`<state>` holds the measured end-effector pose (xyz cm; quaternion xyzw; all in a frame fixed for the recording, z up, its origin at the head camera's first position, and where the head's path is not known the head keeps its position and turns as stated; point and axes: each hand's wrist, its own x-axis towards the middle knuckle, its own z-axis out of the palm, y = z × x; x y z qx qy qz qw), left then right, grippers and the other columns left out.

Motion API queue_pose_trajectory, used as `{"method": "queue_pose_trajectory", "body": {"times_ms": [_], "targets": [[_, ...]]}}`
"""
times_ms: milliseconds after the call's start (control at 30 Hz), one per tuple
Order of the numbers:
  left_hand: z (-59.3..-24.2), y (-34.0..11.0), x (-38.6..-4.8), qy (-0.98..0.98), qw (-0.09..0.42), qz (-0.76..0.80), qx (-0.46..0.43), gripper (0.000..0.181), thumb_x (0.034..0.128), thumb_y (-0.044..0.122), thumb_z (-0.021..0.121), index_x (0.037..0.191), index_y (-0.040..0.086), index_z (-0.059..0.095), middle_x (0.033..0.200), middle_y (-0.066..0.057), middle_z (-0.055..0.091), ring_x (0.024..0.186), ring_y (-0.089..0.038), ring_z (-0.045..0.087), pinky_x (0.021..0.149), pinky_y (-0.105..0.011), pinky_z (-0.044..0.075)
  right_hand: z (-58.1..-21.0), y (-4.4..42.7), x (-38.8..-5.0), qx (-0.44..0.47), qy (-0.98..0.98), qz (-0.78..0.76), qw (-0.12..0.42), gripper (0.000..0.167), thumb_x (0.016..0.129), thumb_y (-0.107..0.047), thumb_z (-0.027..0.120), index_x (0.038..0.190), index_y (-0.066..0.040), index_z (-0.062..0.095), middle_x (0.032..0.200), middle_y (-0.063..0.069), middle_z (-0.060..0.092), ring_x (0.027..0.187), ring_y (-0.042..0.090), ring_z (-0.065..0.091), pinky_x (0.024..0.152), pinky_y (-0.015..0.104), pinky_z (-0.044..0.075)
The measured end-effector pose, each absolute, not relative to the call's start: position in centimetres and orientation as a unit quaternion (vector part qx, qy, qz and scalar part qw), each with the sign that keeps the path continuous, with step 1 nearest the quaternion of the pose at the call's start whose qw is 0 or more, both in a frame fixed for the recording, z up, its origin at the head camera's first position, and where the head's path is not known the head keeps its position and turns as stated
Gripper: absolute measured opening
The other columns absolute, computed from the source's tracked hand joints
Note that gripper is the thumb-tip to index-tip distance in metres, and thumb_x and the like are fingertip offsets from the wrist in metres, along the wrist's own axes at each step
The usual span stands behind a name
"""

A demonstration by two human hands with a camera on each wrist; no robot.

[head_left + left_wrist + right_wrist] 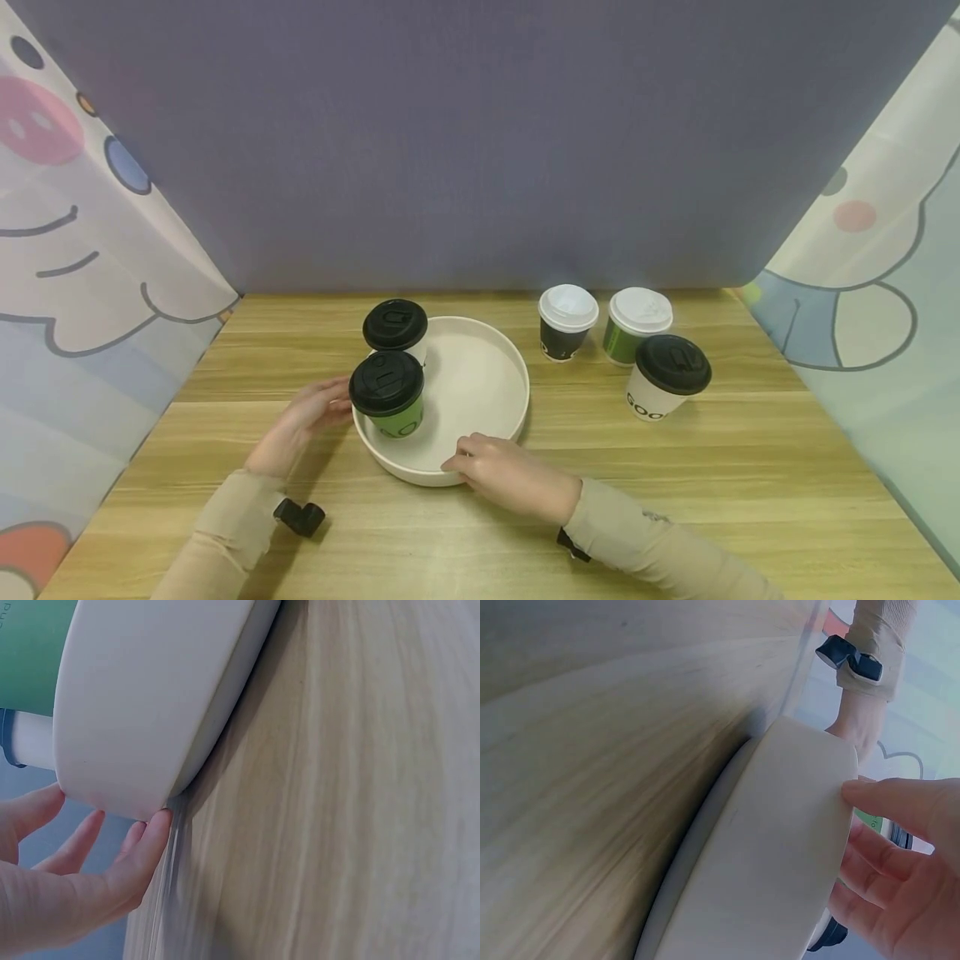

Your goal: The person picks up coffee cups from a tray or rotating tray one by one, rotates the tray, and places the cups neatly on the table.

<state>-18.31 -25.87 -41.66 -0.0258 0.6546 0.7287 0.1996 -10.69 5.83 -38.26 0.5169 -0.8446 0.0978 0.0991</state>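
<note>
A round, cream-white tray [477,392] with a low wall lies on the wooden table. Inside it, to the left, stand a green cup with a black lid [387,385] and, behind that, a white cup with a black lid [395,325]. My left hand [303,421] touches the tray's left side; in the left wrist view its fingertips [156,822] meet the outer wall. At the front right, my right hand [510,475] pinches the tray's wall. The right wrist view shows its thumb [866,795] on the outside and the other fingers over the rim.
Right of the tray stand a dark cup with a white lid [566,323], a green cup with a white lid [636,325] and a white cup with a black lid [666,377]. A plain grey panel [480,150] rises behind the table [720,500]. Cartoon-printed curtains flank it.
</note>
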Motion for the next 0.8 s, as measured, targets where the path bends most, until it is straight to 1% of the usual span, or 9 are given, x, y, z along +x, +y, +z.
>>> {"method": "queue_pose_trajectory", "body": {"times_ms": [67,133,233,300,333,400,600,800], "targets": [[-42.0,-26.1,-18.5,0.656,0.2,0.727,-0.035,0.059,0.081,0.027,0.064,0.122,-0.007,0.039,0.086,0.003,0.064,0.081,-0.012,0.062,0.077,-0.028,0.053,-38.3,5.9,-10.7,0.516,-0.845,0.098,0.097,0.018,0.081,-0.009,0.061,0.097,-0.015,0.066,0.085,-0.005,0.055,0.078,0.007,0.053,0.068,0.01,0.045],[-42.0,-26.2,-18.4,0.659,0.2,0.724,-0.038,0.057,0.081,0.026,0.065,0.121,-0.006,0.04,0.086,0.003,0.064,0.081,-0.012,0.062,0.078,-0.029,0.053,-38.3,5.9,-10.8,0.514,-0.847,0.098,0.094,0.018,0.081,-0.008,0.061,0.097,-0.015,0.066,0.084,-0.005,0.055,0.078,0.007,0.053,0.067,0.01,0.045],[-41.3,-25.6,-18.0,0.662,0.198,0.721,-0.05,0.06,0.0868,0.021,0.057,0.128,-0.011,0.029,0.085,0.004,0.063,0.081,-0.01,0.061,0.078,-0.028,0.053,-38.2,6.1,-10.8,0.513,-0.848,0.098,0.091,0.019,0.079,-0.007,0.063,0.096,-0.015,0.066,0.084,-0.004,0.056,0.078,0.007,0.053,0.067,0.009,0.045],[-40.8,-25.3,-17.6,0.661,0.198,0.723,-0.048,0.062,0.0905,0.015,0.051,0.132,-0.016,0.017,0.086,0.004,0.061,0.081,-0.01,0.061,0.08,-0.029,0.052,-38.1,6.3,-10.9,0.511,-0.849,0.098,0.091,0.018,0.077,-0.007,0.064,0.094,-0.014,0.067,0.084,-0.004,0.057,0.077,0.007,0.053,0.066,0.009,0.045],[-40.7,-25.2,-17.4,0.661,0.198,0.722,-0.048,0.062,0.0915,0.014,0.048,0.132,-0.017,0.013,0.086,0.005,0.061,0.082,-0.01,0.06,0.081,-0.029,0.052,-38.1,6.4,-10.9,0.509,-0.85,0.1,0.09,0.018,0.077,-0.008,0.064,0.093,-0.014,0.067,0.084,-0.004,0.057,0.077,0.007,0.053,0.066,0.009,0.045],[-40.6,-25.1,-17.3,0.66,0.198,0.723,-0.052,0.06,0.0922,0.011,0.046,0.132,-0.017,0.012,0.086,0.004,0.061,0.081,-0.011,0.06,0.081,-0.03,0.052,-38.1,6.5,-11.0,0.506,-0.852,0.101,0.091,0.016,0.077,-0.009,0.065,0.092,-0.014,0.067,0.083,-0.004,0.057,0.076,0.007,0.053,0.066,0.009,0.045],[-40.7,-25.2,-16.8,0.668,0.202,0.714,-0.049,0.059,0.0921,0.013,0.046,0.133,-0.016,0.015,0.088,0.0,0.061,0.083,-0.013,0.061,0.082,-0.032,0.051,-38.3,7.1,-11.2,0.498,-0.854,0.113,0.102,0.012,0.078,-0.01,0.065,0.088,-0.015,0.068,0.082,-0.004,0.058,0.075,0.007,0.054,0.066,0.01,0.046],[-40.6,-25.2,-16.2,0.664,0.21,0.716,-0.046,0.059,0.0927,0.012,0.045,0.132,-0.017,0.012,0.091,-0.002,0.061,0.084,-0.014,0.061,0.083,-0.034,0.051,-38.4,7.7,-11.5,0.492,-0.853,0.129,0.118,0.01,0.077,-0.01,0.066,0.085,-0.015,0.068,0.08,-0.004,0.057,0.074,0.008,0.054,0.066,0.012,0.046]]}}
